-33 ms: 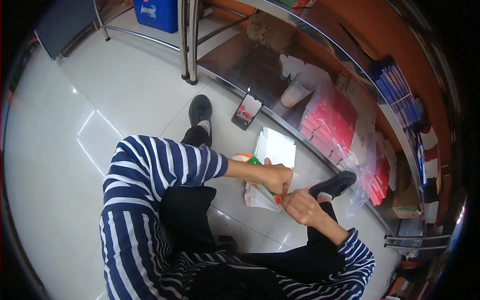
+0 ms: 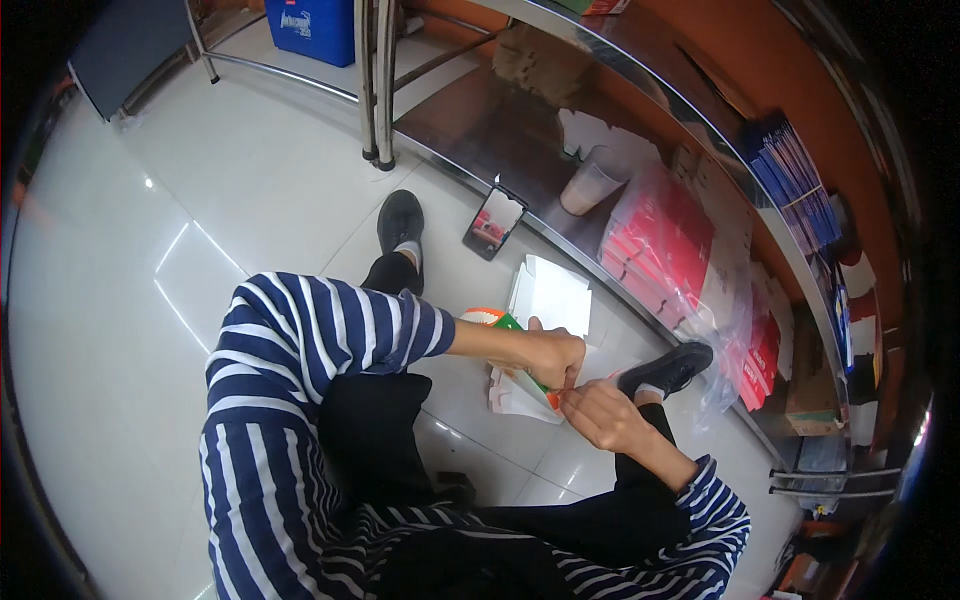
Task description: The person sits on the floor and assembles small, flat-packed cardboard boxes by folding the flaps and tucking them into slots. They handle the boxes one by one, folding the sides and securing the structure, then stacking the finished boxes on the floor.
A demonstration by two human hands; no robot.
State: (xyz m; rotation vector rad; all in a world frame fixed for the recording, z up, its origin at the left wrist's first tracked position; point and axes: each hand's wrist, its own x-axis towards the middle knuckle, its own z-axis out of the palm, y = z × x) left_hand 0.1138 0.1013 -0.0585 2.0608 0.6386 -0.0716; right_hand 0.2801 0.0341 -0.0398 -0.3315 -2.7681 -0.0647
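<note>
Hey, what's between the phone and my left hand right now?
In the head view, white cardboard lies between the phone and your left hand.

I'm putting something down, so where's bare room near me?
Wide bare floor lies left of the left shoe; the lower shelf looks bare between the metal legs and the cup. Crowded: around left hand, right hand, green carton and white cartons; by red packages.

Just right of centre, the left hand (image 2: 553, 355) and right hand (image 2: 604, 414) grip a carton (image 2: 508, 322); upper middle, a phone (image 2: 496, 222).
</note>
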